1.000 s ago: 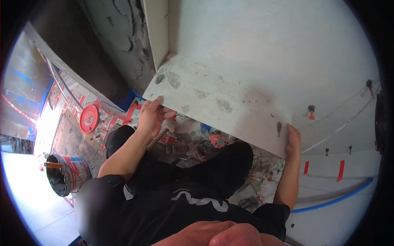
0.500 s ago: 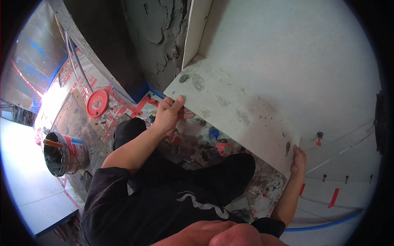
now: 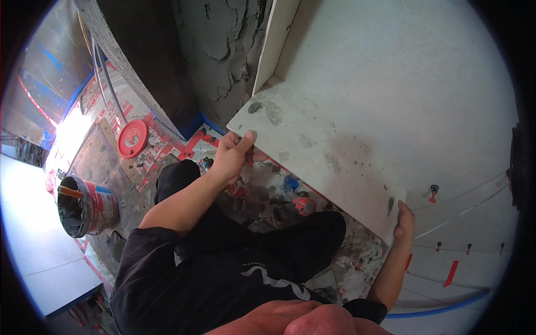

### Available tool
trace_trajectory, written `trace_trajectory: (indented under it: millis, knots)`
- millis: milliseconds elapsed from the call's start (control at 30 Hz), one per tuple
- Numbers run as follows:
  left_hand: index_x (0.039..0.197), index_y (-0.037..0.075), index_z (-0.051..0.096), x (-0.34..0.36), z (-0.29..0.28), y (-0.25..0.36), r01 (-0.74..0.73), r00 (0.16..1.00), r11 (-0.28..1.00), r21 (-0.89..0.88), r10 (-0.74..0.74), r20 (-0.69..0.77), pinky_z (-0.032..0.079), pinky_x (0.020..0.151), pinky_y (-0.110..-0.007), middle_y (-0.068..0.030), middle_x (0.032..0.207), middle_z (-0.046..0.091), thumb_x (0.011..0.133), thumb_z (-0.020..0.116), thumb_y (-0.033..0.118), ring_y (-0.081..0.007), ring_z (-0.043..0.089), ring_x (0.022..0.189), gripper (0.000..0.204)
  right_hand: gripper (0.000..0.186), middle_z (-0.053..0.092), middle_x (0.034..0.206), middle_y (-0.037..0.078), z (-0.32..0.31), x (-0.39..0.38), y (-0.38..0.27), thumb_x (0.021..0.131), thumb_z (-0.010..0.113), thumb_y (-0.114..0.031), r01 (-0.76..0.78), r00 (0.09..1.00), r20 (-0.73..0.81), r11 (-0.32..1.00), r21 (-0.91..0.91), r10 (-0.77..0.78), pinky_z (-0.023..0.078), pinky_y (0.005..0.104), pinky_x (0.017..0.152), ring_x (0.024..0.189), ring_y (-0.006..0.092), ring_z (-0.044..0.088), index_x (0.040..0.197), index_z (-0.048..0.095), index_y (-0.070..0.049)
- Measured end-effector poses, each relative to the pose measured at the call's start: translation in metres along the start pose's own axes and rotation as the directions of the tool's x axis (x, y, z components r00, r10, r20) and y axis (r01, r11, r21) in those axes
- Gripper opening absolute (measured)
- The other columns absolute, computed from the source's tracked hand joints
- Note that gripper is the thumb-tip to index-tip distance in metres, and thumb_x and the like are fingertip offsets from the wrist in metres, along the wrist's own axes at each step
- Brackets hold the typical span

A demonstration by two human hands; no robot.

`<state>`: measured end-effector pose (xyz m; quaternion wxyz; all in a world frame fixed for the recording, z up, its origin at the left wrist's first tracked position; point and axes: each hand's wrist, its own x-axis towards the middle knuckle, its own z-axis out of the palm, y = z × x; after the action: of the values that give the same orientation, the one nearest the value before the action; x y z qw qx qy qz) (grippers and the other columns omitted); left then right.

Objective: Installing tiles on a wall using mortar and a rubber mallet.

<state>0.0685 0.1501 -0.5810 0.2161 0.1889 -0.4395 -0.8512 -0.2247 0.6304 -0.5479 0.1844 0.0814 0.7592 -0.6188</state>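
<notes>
I hold a large pale grey tile, smeared with dark mortar spots, by its two lower corners. My left hand grips the near left edge, thumb on top. My right hand clasps the right corner from beneath. The tile leans toward the wall, its far end close to a white tiled surface and next to a grey wall covered in combed mortar. My legs in black trousers are below the tile.
A bucket with dark mortar stands at the left on the floor. A red round lid lies on printed floor covering. Red tile clips stick out of the tiled wall at the right. Debris litters the floor under the tile.
The tile has risen and swung closer to the wall. Both hands kept their grip and moved with it; the view has tilted upward toward the mortared wall.
</notes>
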Motion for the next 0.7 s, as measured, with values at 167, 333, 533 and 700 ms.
trace_trajectory:
  millis: [167,333,533,700]
  knots:
    - [0.119,-0.002,0.060,0.006,-0.001,-0.012,0.003,0.999,0.998,0.064,-0.006,0.032,0.062,0.074,-0.034,-0.0135,0.104,0.071,0.106,0.053,0.030,-0.0206,0.072,0.083,0.035,0.044,0.065,0.127,0.014,-0.023,0.004,0.016,0.097,0.059,-0.024,0.055,0.996,-0.068,0.998,0.006,-0.054,0.047,0.0402,0.103,0.116,0.0281,0.061,0.131,0.060,0.004]
    - [0.118,0.002,0.061,0.001,-0.007,-0.016,0.029,0.992,0.999,0.024,-0.026,-0.125,0.059,0.071,-0.032,-0.0099,0.096,0.073,0.105,0.055,0.025,-0.0180,0.071,0.079,0.028,0.053,0.068,0.119,0.014,0.014,-0.001,0.007,0.094,0.072,-0.032,0.047,0.992,-0.117,0.998,-0.040,-0.052,0.048,0.0361,0.095,0.106,0.0229,0.064,0.126,0.062,0.009]
    - [0.127,0.011,0.058,-0.006,-0.007,-0.072,0.416,0.895,0.897,-0.146,-0.433,-0.108,0.058,0.078,-0.039,-0.0049,0.117,0.064,0.101,0.053,0.050,-0.0186,0.062,0.102,0.048,0.055,0.069,0.110,0.011,-0.035,-0.030,0.006,0.094,0.074,-0.040,0.294,0.863,-0.387,0.945,-0.142,-0.326,0.049,0.0325,0.084,0.096,0.0170,0.063,0.120,0.063,0.007]
    - [0.129,0.011,0.057,0.020,-0.011,-0.103,0.518,0.850,0.846,-0.123,-0.494,0.184,0.057,0.090,-0.044,-0.0045,0.124,0.059,0.096,0.060,0.038,-0.0213,0.058,0.112,0.043,0.046,0.070,0.109,0.011,-0.047,-0.070,-0.038,0.096,0.072,-0.033,0.607,0.699,-0.426,0.791,-0.072,-0.575,0.053,0.0316,0.083,0.093,0.0177,0.067,0.123,0.064,0.003]
